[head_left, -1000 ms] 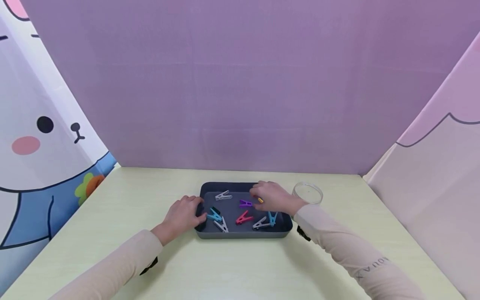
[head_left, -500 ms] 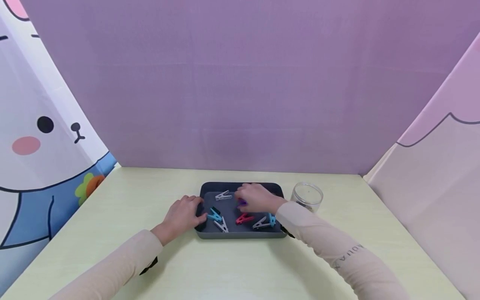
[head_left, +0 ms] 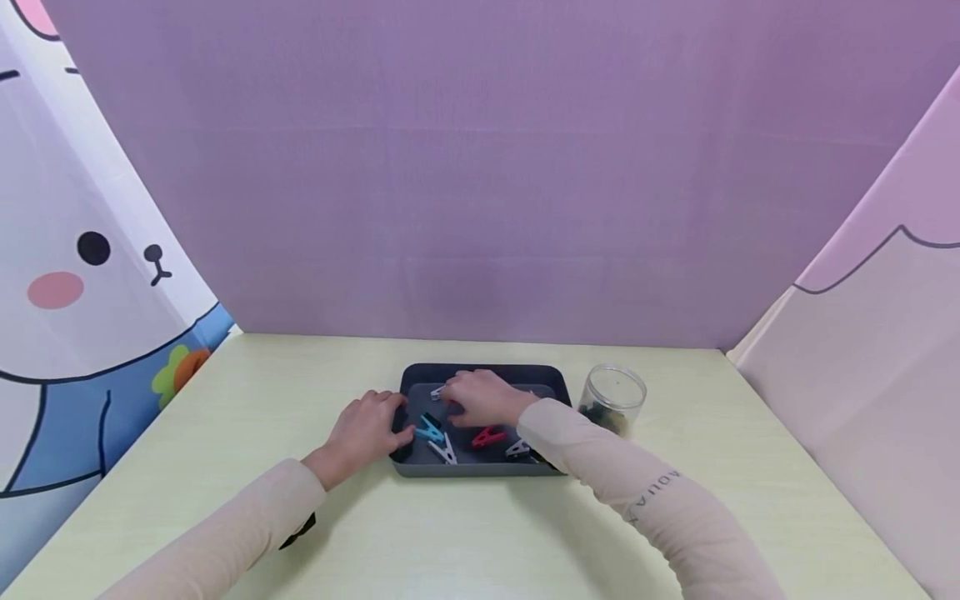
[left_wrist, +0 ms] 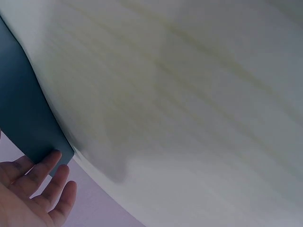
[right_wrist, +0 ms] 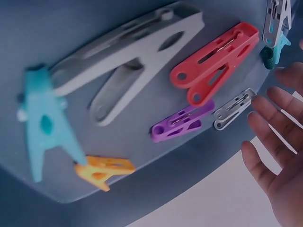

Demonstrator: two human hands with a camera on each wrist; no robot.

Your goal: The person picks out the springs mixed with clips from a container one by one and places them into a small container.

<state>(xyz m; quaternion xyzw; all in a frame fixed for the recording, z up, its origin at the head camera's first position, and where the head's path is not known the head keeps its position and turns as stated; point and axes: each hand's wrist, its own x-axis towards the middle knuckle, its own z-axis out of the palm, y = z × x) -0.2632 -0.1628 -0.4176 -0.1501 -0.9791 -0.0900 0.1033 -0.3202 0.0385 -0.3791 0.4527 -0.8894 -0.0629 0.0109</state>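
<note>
My left hand [head_left: 365, 430] rests straight-fingered against the left rim of the dark tray [head_left: 480, 372] on the pale surface [head_left: 480, 533]. My right hand [head_left: 480, 397] hovers, fingers [right_wrist: 265, 130] spread, over a grey clothespin [head_left: 437, 392] at the tray's far left.

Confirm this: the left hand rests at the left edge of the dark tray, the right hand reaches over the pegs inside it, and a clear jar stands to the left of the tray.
One detail is wrong. The clear jar stands to the right of the dark tray, not the left; the head view shows it. The left hand does rest at the tray's left edge, and the right hand does reach over the pegs inside.
</note>
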